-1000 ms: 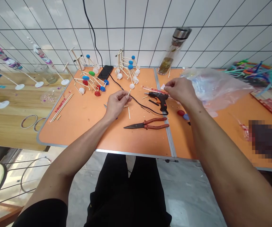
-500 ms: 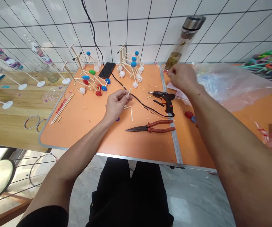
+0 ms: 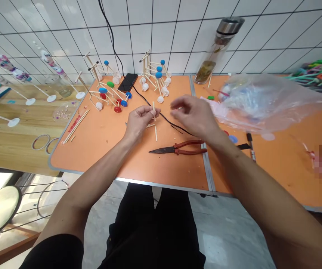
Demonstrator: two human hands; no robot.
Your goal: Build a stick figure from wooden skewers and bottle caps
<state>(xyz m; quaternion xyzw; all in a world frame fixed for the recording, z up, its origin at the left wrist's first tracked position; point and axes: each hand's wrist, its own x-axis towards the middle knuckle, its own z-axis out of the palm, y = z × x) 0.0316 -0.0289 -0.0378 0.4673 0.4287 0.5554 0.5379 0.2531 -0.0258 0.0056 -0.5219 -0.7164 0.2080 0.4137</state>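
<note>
There's the thin wooden stick (image 3: 153, 111), upright, pinched tight in the left hand (image 3: 140, 121); the right hand (image 3: 194, 116) hovers half-open just beside it, red-handled steel needle-nose pliers (image 3: 177, 150) below both hands, clear plastic bag (image 3: 262, 101) right of them!

Stick (image 3: 154, 111) in left hand (image 3: 140, 121): pale wood. Just below the grip: pliers (image 3: 177, 149), dark red handles, dark steel nose, on orange table (image 3: 93, 157). Just right of the grip: black cable (image 3: 175, 125). Beyond the grip: stick model (image 3: 103, 90), blue and red caps. Farther beyond: white wall tiles (image 3: 155, 33), black grid lines.
</note>
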